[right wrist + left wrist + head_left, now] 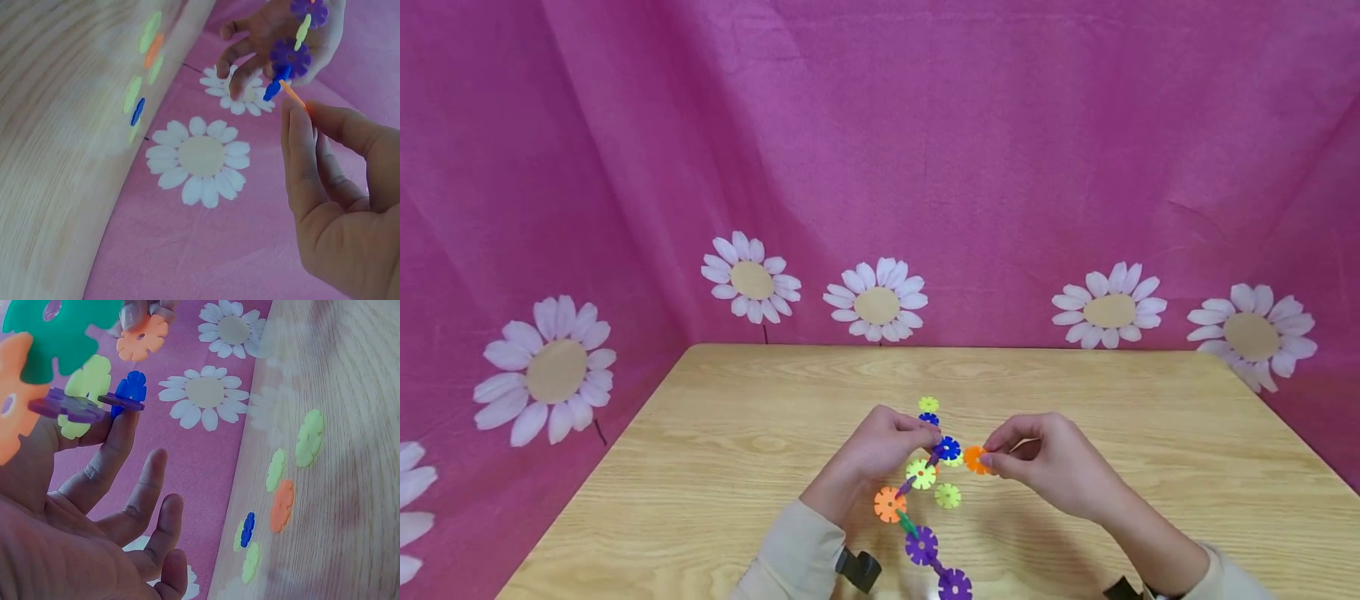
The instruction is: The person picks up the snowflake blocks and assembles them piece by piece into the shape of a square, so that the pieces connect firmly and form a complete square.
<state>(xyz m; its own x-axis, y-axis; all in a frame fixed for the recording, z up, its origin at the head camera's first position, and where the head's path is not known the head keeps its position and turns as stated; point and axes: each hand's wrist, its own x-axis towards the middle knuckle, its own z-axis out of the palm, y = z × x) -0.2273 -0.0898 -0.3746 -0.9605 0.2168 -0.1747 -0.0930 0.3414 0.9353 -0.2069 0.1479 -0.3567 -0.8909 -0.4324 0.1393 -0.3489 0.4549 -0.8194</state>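
My left hand (880, 442) pinches the upper end of a chain of notched plastic linking discs, close to a purple disc (290, 57) and the blue disc (950, 450) at the chain's tip. Below, the chain runs through a yellow-green disc (921, 474), an orange disc (890, 504), a green disc (65, 337) and purple discs (921, 545) toward the front. Between thumb and fingers, my right hand (1060, 467) pinches a separate orange disc (976, 460). In the right wrist view this disc's edge meets the blue disc (277, 84). The left hand's other fingers are spread.
Loose discs lie on the wooden table (737, 467) beyond and beneath the hands: several yellow-green discs (309, 439), an orange disc (282, 506) and a blue disc (248, 529). A pink curtain (962, 167) with printed daisies stands behind the table and along its sides.
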